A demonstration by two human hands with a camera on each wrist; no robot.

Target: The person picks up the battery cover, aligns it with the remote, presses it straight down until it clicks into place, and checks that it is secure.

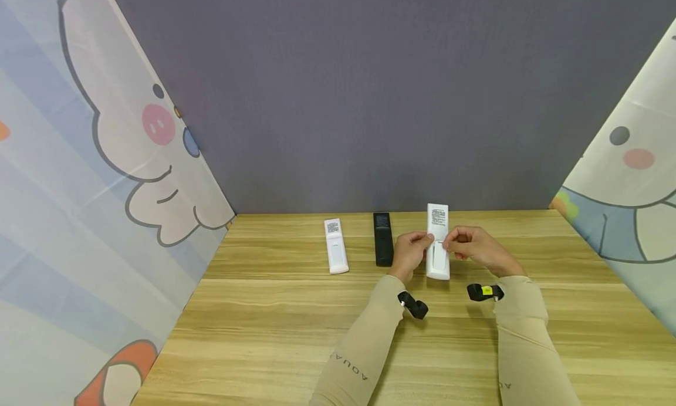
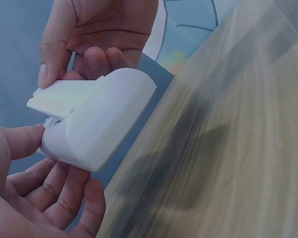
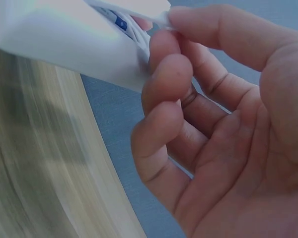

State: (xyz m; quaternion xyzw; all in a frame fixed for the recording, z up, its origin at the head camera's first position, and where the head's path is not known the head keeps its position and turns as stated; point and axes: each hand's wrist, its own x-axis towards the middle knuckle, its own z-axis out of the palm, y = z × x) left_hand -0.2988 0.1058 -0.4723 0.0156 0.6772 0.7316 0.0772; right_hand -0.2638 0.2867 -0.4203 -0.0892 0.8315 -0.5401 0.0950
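A white remote control [image 1: 438, 217], its printed back facing up, is held above the table by my left hand [image 1: 408, 254], which grips its left edge between thumb and fingers. My right hand [image 1: 478, 249] pinches the top end of its battery cover [image 2: 59, 97] between thumb and index finger. That cover stands tilted out of the back, its lower end still at the remote's body. Through the gap in the right wrist view, part of a blue-marked battery [image 3: 120, 23] shows inside. The other fingers of my right hand curl loosely beside the remote.
To the left, a black remote control [image 1: 383, 242] and a smaller white remote control [image 1: 336, 247] lie back up on the wooden table [image 1: 274, 324]. A dark grey panel [image 1: 338, 101] rises behind the table's far edge. Cartoon-printed curtains [image 1: 53, 218] hang at both sides.
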